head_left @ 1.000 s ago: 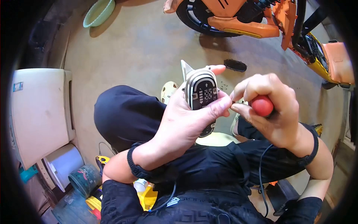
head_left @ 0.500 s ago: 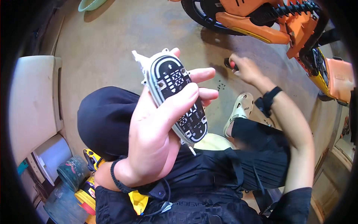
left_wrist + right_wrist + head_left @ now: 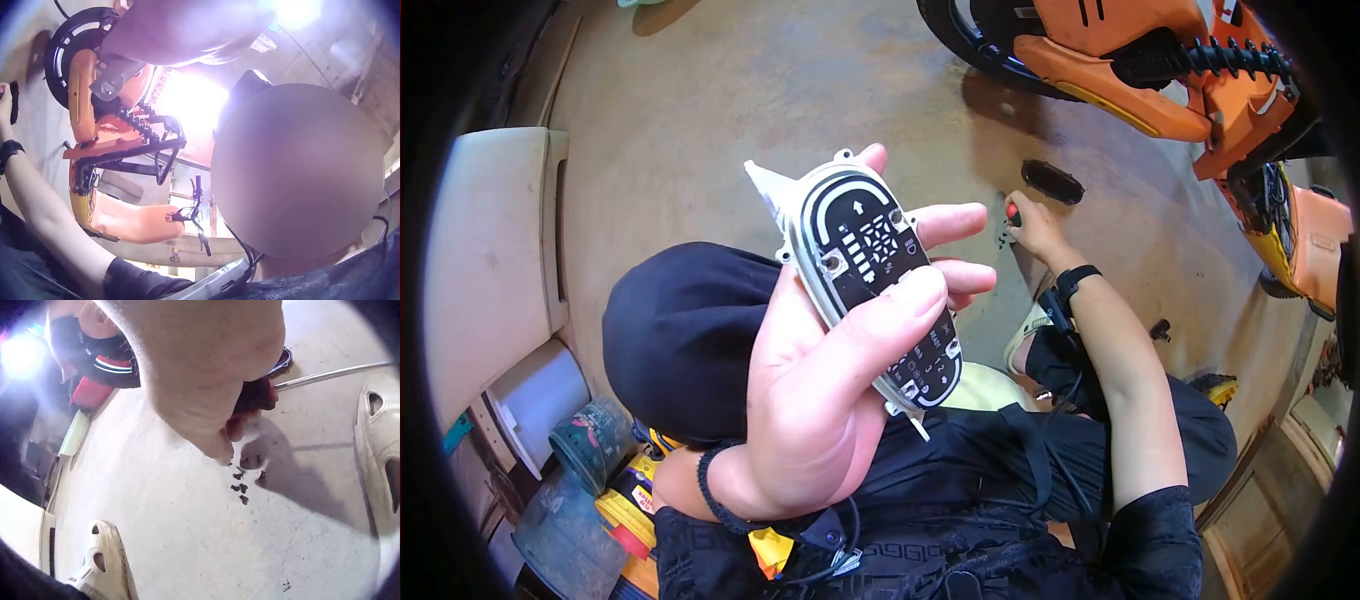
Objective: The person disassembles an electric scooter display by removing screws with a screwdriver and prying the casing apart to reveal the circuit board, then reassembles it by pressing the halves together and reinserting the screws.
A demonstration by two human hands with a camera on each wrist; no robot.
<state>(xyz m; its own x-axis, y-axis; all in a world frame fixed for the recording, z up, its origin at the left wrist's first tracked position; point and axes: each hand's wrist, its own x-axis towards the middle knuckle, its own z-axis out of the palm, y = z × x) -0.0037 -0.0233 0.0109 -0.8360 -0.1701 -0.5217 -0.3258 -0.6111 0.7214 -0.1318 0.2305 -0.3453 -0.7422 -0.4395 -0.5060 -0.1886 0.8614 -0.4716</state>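
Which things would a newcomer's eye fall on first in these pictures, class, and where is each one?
Probably the black-faced display panel first, held up in the left hand near the middle of the head view. Next, the large orange vehicle at upper right. Then the red-ended tool in the right hand, low over small dark pieces on the floor.

a smudged tan floor [image 3: 700, 100] spread across the head view, with a pale boxy unit [image 3: 490, 250] at left; a white light [image 3: 22, 355] glared in the right wrist view's upper left.
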